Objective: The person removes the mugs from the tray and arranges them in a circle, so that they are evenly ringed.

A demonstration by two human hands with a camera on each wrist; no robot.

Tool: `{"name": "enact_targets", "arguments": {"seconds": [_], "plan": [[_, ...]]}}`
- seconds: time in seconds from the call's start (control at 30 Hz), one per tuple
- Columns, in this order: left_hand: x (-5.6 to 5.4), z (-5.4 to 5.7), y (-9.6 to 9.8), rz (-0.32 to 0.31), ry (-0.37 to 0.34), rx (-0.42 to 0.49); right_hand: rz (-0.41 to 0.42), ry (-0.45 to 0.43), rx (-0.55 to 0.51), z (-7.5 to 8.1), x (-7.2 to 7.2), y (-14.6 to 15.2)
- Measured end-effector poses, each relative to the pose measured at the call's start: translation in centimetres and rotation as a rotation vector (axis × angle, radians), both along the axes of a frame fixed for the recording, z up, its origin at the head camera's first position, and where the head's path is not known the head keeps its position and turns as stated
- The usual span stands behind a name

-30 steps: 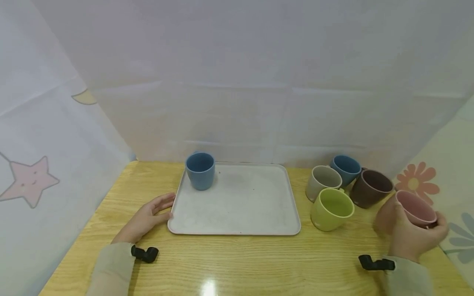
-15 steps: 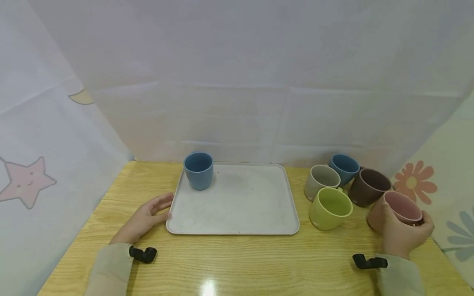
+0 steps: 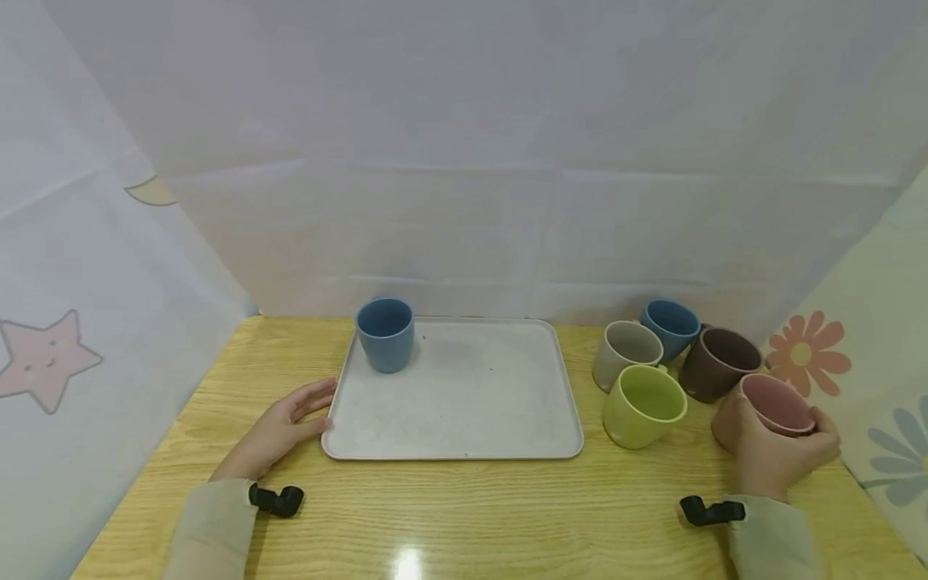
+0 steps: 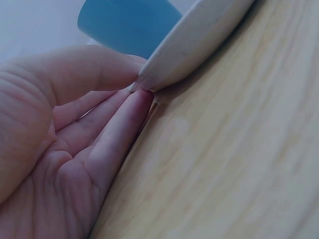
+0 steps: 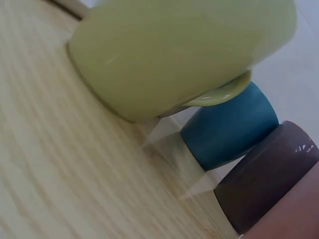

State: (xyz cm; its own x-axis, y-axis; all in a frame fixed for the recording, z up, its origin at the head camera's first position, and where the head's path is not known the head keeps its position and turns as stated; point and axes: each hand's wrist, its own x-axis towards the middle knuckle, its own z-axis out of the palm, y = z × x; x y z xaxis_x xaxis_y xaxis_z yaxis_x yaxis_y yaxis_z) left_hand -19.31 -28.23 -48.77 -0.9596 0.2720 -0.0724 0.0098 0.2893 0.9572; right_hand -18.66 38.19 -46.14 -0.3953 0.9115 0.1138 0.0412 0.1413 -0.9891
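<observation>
My right hand [image 3: 783, 457] grips a pink mug [image 3: 777, 403] at the table's right side, thumb on its near left side and fingers round its right. The mug stands close to a dark brown mug [image 3: 714, 370]. My left hand [image 3: 283, 423] is at the left edge of a white rectangular tray [image 3: 464, 411]. In the left wrist view the tray's rim [image 4: 159, 69] lies between thumb and a fingertip, which pinch it. A blue mug [image 3: 387, 346] stands upright at the tray's back left.
Between tray and pink mug are a yellow-green mug [image 3: 638, 423], a grey-white mug [image 3: 616, 362] and a second blue mug [image 3: 670, 326], bunched together. The wooden table [image 3: 464, 515] ends at a white cloth backdrop [image 3: 464, 201] with printed shapes.
My right hand has shifted left with the pink mug, which now stands nearer the brown mug. The left hand stays at the tray's edge. The whole view drifts slightly left.
</observation>
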Motion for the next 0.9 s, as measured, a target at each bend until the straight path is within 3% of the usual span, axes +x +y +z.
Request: {"name": "enact_targets", "arguments": {"seconds": [0.17,0.53,0.6,0.73,0.9], "plan": [[0.0,0.1,0.0,-0.006,-0.007,0.009,0.013,0.013,0.019,-0.2,0.2,-0.2],[-0.2,-0.4,-0.3,0.004,-0.01,-0.037,0.055,-0.044,0.075,0.1,0.8,-0.7],[-0.2,-0.4,-0.2,0.003,-0.007,-0.035,0.043,-0.012,0.116,0.4,0.8,-0.8],[-0.1,-0.2,-0.1,0.001,0.003,-0.028,0.013,0.135,0.254,1.3,0.7,-1.1],[-0.2,-0.2,-0.1,0.011,0.002,-0.04,0.039,0.298,0.392,2.7,0.8,-2.4]]}}
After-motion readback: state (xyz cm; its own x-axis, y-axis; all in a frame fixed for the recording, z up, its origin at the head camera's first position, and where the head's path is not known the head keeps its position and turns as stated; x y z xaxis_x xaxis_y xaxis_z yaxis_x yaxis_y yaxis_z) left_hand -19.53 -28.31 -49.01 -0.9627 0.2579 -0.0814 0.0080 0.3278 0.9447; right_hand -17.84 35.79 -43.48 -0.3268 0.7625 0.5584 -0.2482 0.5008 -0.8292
